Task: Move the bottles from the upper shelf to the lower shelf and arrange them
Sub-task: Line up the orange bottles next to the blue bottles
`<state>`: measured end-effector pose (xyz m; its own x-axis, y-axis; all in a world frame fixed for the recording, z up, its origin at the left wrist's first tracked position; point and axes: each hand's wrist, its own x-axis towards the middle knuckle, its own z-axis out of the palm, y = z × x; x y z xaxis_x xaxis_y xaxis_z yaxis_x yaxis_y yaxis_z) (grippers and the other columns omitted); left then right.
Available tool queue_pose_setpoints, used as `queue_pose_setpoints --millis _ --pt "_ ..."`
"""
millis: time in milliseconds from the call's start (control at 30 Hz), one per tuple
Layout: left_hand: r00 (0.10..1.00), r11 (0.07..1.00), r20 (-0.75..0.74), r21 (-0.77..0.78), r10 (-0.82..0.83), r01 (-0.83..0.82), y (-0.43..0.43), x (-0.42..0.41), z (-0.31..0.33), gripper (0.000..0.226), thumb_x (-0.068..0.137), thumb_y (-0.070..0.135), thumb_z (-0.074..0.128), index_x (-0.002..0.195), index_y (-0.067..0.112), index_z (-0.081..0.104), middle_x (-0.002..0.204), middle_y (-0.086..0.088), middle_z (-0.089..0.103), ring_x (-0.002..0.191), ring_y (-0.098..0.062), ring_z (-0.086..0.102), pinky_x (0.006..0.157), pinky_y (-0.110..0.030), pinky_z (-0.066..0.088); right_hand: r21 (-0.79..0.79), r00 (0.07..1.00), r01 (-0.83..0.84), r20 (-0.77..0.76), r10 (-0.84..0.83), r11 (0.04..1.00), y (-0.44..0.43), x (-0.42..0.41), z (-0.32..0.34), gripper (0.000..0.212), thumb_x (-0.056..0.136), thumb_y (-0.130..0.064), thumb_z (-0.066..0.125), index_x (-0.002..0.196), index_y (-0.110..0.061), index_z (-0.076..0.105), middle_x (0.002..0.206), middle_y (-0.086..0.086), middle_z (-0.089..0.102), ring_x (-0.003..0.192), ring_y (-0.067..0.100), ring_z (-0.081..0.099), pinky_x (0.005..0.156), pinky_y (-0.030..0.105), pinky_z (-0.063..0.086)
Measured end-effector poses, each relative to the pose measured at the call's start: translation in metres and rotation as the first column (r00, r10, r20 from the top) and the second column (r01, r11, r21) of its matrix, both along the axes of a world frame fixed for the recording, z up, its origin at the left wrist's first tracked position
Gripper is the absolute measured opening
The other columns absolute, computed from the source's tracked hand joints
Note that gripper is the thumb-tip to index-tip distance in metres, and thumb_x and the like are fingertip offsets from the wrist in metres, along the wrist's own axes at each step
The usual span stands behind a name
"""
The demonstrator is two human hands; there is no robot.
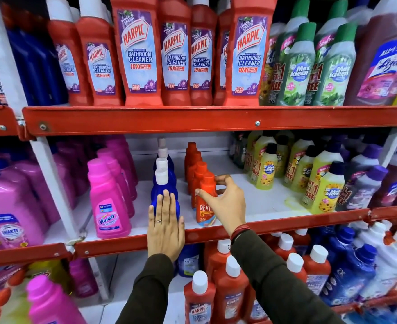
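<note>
On the middle shelf (251, 202) a row of blue bottles with white caps (163, 183) runs front to back. My left hand (165, 226) lies flat, fingers together, against the front blue bottle. Beside it stands a row of small orange bottles (196, 164). My right hand (225, 202) has thumb and fingers around the neck of the front orange bottle (204, 212), which stands upright at the shelf's front edge. On the upper shelf (216, 119) stand red Harpic bottles (139, 52).
Pink Vanish bottles (109, 202) stand left of the blue row, yellow Max Kleen bottles (326, 190) to the right, with bare white shelf between. Green Max Kleen bottles (298, 64) fill the upper right. Red white-capped bottles (230, 284) crowd the shelf below.
</note>
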<state>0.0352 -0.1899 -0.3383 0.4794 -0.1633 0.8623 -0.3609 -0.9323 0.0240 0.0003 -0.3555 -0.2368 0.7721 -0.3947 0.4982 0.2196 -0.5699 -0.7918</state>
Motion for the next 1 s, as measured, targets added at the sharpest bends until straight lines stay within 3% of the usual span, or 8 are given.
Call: queue_pose_setpoints --millis 133,233,367,433,500,600,767,1000 --pt "1.0 1.0 -0.018 0.013 0.022 -0.022 0.001 -0.001 -0.001 0.081 0.098 0.029 0.033 0.163 0.005 -0.008 0.173 -0.012 -0.021 0.161 -0.024 -0.017 0.132 -0.041 -0.011 0.027 0.999 -0.05 -0.003 0.05 0.998 0.001 -0.001 0.0 0.055 0.07 -0.059 0.082 0.109 -0.038 0.051 0.104 -0.017 0.061 0.093 0.005 0.061 0.074 0.011 0.046" --pt "0.999 0.999 -0.042 0.023 0.032 -0.031 0.001 -0.004 0.0 0.081 0.099 0.031 0.033 0.163 0.006 -0.009 0.173 -0.012 -0.022 0.161 -0.024 -0.018 0.131 -0.041 -0.011 0.139 0.984 -0.175 -0.011 0.178 0.975 0.001 -0.006 -0.009 0.066 0.073 -0.065 0.076 0.126 -0.036 0.049 0.127 -0.014 0.058 0.117 0.007 0.056 0.097 0.026 0.048" --pt "0.994 1.0 -0.11 -0.022 -0.009 0.006 -0.001 -0.015 0.007 0.082 0.1 0.035 0.033 0.163 0.011 -0.013 0.172 -0.009 -0.025 0.161 -0.021 -0.02 0.131 -0.039 -0.012 0.428 0.938 -0.316 0.006 0.347 0.847 -0.001 -0.021 -0.025 0.085 0.081 -0.08 0.048 0.152 -0.037 0.031 0.156 -0.012 0.037 0.136 0.002 0.039 0.104 0.019 0.035" --pt "0.981 0.992 -0.154 -0.052 -0.118 0.111 -0.006 -0.023 0.011 0.081 0.1 0.033 0.033 0.163 0.016 -0.015 0.172 -0.003 -0.026 0.161 -0.017 -0.019 0.131 -0.036 -0.012 0.53 0.918 -0.329 -0.014 0.396 0.782 -0.002 -0.026 -0.032 0.081 0.087 -0.073 0.035 0.156 -0.032 0.025 0.161 -0.011 0.031 0.138 -0.001 0.037 0.106 0.017 0.033" --pt "0.92 0.944 -0.217 -0.121 -0.327 0.307 -0.016 -0.031 0.015 0.079 0.102 0.032 0.033 0.163 0.027 -0.018 0.173 0.009 -0.024 0.161 -0.01 -0.015 0.131 -0.027 -0.009 0.595 0.895 -0.349 -0.016 0.445 0.724 -0.002 -0.027 -0.04 0.07 0.096 -0.065 0.025 0.156 -0.029 0.027 0.154 -0.013 0.036 0.127 -0.016 0.046 0.099 0.007 0.039" --pt "0.73 0.79 -0.331 -0.402 -0.597 0.463 -0.036 -0.043 0.027 0.069 0.106 0.042 0.027 0.157 0.052 -0.019 0.168 0.032 -0.018 0.159 0.004 -0.007 0.126 -0.01 -0.001 0.625 0.862 -0.391 -0.008 0.507 0.676 -0.002 -0.031 -0.04 0.06 0.094 -0.067 0.02 0.145 -0.038 0.034 0.125 -0.026 0.049 0.087 -0.034 0.056 0.066 -0.006 0.043" --pt "0.469 0.495 -0.385 -0.859 -0.795 0.134 -0.064 -0.051 0.046 0.067 0.106 0.059 0.02 0.164 0.037 -0.004 0.176 0.006 0.006 0.161 -0.013 0.013 0.132 -0.043 0.017 0.629 0.823 -0.426 -0.03 0.568 0.65 -0.003 -0.037 -0.032 0.035 0.101 -0.059 0.016 0.11 -0.053 0.05 0.09 -0.045 0.068 0.086 -0.031 0.06 0.064 -0.006 0.044" --pt "0.363 0.374 -0.371 -0.925 -0.855 -0.064 -0.067 -0.047 0.054 0.064 0.107 0.055 0.02 0.165 0.026 0.019 0.166 -0.004 0.038 0.152 -0.022 0.039 0.129 -0.049 0.028 0.621 0.827 -0.391 -0.087 0.555 0.68 -0.003 -0.03 -0.038 0.036 0.098 -0.062 0.023 0.112 -0.047 0.053 0.106 -0.027 0.061 0.082 -0.026 0.064 0.062 -0.002 0.047"
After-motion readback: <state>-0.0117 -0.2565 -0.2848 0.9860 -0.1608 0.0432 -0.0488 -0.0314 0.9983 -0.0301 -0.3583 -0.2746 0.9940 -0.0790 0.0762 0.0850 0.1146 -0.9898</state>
